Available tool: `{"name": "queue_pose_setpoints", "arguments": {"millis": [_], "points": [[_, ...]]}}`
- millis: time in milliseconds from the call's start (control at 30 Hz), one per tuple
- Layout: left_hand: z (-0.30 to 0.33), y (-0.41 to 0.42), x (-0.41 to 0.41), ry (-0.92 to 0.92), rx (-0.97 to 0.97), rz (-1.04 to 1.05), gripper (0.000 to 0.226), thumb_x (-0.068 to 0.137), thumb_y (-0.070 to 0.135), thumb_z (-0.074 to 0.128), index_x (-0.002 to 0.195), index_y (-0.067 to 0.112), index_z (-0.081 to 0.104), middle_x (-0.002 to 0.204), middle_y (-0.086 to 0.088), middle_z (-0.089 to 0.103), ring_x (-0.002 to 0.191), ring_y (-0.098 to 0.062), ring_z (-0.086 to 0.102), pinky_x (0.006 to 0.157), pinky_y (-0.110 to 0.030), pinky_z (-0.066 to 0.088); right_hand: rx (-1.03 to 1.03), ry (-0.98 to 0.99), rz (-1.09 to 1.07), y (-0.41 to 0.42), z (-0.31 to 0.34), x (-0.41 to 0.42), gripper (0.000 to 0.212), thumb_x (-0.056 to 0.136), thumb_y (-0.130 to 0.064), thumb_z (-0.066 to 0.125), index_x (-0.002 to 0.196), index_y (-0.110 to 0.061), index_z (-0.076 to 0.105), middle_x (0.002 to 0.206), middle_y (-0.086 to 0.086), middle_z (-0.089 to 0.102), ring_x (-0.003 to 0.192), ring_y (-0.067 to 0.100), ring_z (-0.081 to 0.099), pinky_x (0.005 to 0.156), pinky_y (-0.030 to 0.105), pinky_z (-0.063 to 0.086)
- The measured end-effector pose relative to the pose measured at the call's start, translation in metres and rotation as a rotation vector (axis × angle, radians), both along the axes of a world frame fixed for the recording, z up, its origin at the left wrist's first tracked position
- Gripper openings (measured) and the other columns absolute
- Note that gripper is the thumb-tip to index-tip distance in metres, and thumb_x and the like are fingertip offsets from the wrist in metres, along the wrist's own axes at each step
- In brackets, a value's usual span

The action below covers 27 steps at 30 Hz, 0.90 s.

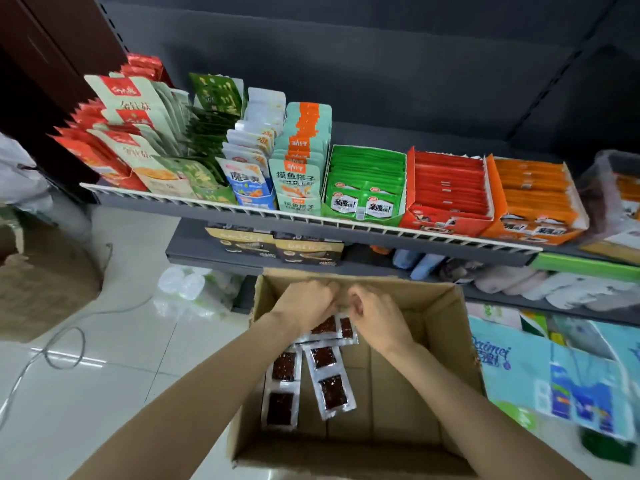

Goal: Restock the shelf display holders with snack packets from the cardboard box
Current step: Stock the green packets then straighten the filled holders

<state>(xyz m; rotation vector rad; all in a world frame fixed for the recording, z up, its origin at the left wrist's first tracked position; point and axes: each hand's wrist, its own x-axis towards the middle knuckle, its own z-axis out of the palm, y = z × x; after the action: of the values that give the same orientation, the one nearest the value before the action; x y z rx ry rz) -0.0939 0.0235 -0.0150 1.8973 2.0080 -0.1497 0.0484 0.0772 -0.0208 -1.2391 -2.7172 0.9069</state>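
An open cardboard box (446, 341) stands on the floor below the shelf. Clear snack packets (327, 375) with dark red filling hang in strips inside it. My left hand (304, 303) and my right hand (377, 313) are close together over the box's far side, fingers curled, both pinching the top of the packet strips. The shelf (311, 220) above carries display holders: a green one (363, 181), a red one (446, 192) and an orange one (533, 199), all filled with packets.
Upright snack pouches (173, 143) crowd the shelf's left part. A brown bag (45, 278) and a cable (62, 344) lie on the tiled floor at left. Blue tissue packs (554, 372) sit at the right. A lower shelf holds more goods.
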Motion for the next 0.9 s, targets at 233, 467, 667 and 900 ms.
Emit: {"name": "queue_pose_setpoints", "arguments": {"millis": [233, 467, 667, 900], "points": [[-0.071, -0.033, -0.001, 0.066, -0.330, 0.156, 0.063, 0.091, 0.025, 0.058, 0.143, 0.006, 0.027, 0.150, -0.012, 0.024, 0.138, -0.032, 0.024, 0.112, -0.042, 0.026, -0.281, -0.217, -0.004, -0.022, -0.078, -0.001, 0.079, 0.087, -0.010, 0.061, 0.151, -0.017, 0.015, 0.155, 0.008, 0.021, 0.144, 0.023, 0.016, 0.118, 0.040, 0.017], [-0.092, -0.040, -0.004, 0.151, -0.386, 0.161, 0.053, 0.093, 0.011, 0.052, 0.139, 0.005, 0.026, 0.141, -0.018, 0.037, 0.129, -0.037, 0.039, 0.107, -0.044, 0.033, -0.004, -0.335, 0.135, -0.034, -0.109, 0.008, 0.072, 0.087, -0.013, 0.061, 0.147, -0.015, 0.020, 0.145, 0.006, 0.035, 0.135, 0.022, 0.033, 0.109, 0.035, 0.035], [-0.082, -0.032, -0.004, 0.149, -0.347, 0.141, 0.037, 0.094, 0.014, 0.050, 0.130, 0.013, 0.042, 0.131, -0.012, 0.051, 0.121, -0.031, 0.048, 0.103, -0.043, 0.032, 0.051, -0.290, 0.237, -0.024, -0.083, 0.012, 0.036, 0.099, -0.025, 0.041, 0.133, -0.013, 0.045, 0.097, 0.002, 0.063, 0.073, 0.013, 0.060, 0.061, 0.020, 0.047], [-0.026, -0.015, -0.036, -0.499, -0.137, 0.279, 0.028, 0.099, 0.014, 0.046, 0.125, 0.005, 0.051, 0.120, -0.011, 0.061, 0.103, -0.022, 0.057, 0.083, -0.021, 0.040, -0.139, 0.122, -0.119, 0.020, -0.031, 0.016, 0.033, 0.094, -0.036, 0.052, 0.087, -0.007, 0.065, 0.069, -0.001, 0.059, 0.057, 0.010, 0.048, 0.052, 0.019, 0.030]]}}
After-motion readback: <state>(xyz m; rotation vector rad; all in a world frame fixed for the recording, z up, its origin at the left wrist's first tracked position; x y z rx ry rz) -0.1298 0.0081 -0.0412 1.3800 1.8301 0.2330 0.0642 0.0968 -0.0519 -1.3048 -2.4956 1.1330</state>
